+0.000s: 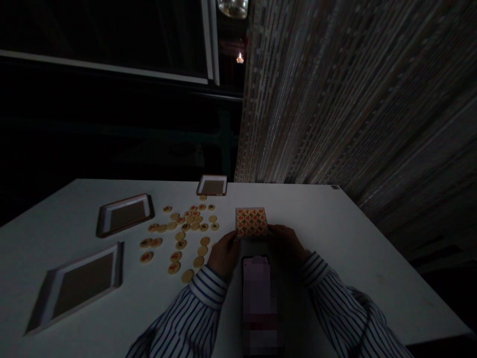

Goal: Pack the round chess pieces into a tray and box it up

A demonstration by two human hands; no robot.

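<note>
A small square box (251,209) holds rows of round Chinese chess pieces (255,224), with red characters facing up. My left hand (224,252) grips its near left corner, fingers curled at the edge. On the opposite side, my right hand (286,242) is closed at the near right corner, though shadow dims its fingers. Loose chess pieces (194,226) lie scattered to the left of my left hand, some showing red or dark characters and others plain. Whether the box rests on the table or is slightly raised I cannot tell.
On the white table (316,209) lie a shallow box part (212,194) at the back, another (149,205) at left and a larger one (118,266) nearer. A phone (257,288) lies between my forearms. A bead-like curtain (316,89) hangs behind the table. The room is dim.
</note>
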